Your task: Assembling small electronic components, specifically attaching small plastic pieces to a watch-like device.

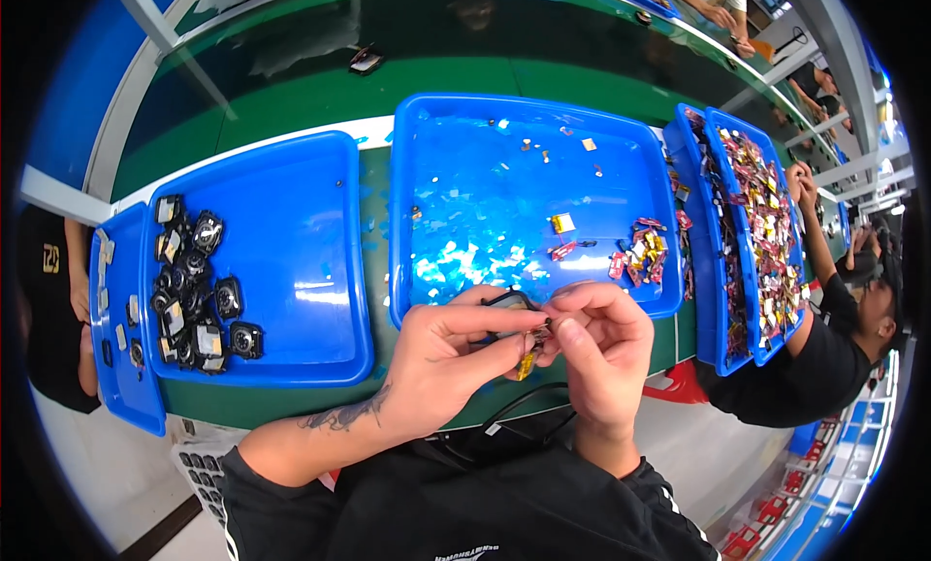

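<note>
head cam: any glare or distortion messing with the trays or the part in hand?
Head view: white glare patches on the middle blue tray floor and the left blue tray; fisheye bends the tray edges, black vignette at the corners; the small part between left hand and right hand is slightly soft.

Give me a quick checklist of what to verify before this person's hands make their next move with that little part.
1. Small black part held by both hands: ok, left hand and right hand pinch it.
2. Yellow strip hanging below: cannot tell whether attached.
3. Middle tray within reach: ok, directly behind the hands.
4. Left tray of black modules: ok, space left.
5. Neighbour's arm apart: ok.
</note>
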A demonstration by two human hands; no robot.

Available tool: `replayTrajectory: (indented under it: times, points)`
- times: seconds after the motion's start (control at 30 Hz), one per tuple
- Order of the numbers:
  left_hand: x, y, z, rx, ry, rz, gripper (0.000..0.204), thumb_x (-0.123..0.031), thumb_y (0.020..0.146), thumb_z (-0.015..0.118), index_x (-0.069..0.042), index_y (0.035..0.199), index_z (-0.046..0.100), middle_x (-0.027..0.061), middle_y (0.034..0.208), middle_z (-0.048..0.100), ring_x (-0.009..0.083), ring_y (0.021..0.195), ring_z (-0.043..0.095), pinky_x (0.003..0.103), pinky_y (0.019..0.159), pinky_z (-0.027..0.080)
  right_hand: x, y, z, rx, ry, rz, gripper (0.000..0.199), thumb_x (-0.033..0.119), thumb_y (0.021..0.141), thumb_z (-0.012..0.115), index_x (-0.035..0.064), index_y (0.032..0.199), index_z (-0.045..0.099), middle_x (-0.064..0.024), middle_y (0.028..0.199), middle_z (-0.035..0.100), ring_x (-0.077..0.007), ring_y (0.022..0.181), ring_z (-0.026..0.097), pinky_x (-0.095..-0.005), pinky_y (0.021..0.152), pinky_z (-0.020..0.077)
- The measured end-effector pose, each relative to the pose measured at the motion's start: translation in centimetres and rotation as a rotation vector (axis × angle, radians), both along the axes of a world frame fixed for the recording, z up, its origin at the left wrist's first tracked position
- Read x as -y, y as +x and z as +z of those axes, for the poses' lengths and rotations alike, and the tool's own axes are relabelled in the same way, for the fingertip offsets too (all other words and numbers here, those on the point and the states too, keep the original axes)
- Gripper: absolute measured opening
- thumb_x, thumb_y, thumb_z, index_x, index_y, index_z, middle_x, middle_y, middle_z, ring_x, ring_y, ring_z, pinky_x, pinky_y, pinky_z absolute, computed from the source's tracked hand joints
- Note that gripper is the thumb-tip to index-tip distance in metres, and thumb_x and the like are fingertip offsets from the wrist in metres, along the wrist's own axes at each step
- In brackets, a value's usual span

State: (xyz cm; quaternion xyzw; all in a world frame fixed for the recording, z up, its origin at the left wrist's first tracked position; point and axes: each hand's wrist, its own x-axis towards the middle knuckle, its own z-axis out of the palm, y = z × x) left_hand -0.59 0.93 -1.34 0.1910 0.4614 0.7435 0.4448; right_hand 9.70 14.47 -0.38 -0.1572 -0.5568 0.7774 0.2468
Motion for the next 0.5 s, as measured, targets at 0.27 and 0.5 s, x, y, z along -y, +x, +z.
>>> replayTrajectory:
  times: [0.27, 0.5]
  points:
    - [0.8, 0.6, 0.9, -0.16, -0.139, 0.247, 0.014, 0.002, 0.079, 0.065, 0.007, 0.092, 0.068, 0.0129, 0.092, 0.065, 0.0192, 0.096, 0.061, 0.033, 0.09, 0.046, 0.7, -1.5, -0.5, -0.018, -0.128, 0.202, 0.015, 0.009, 0.089, 0.064, 0.0011, 0.101, 0.059, -0.004, 0.093, 0.058, -0.0098, 0.08, 0.06, -0.0245, 0.063, 0.0499]
    - [1.0, 0.4, 0.7, -0.737, -0.213, 0.142, 0.02, 0.005, 0.088, 0.061, 0.008, 0.107, 0.066, 0.0083, 0.104, 0.059, 0.017, 0.092, 0.06, 0.027, 0.081, 0.049, -0.3, 0.7, 0.9, 0.007, 0.434, 0.047, 0.014, 0.008, 0.087, 0.064, -0.0022, 0.097, 0.063, -0.0109, 0.09, 0.065, -0.0194, 0.078, 0.065, -0.0293, 0.062, 0.0524]
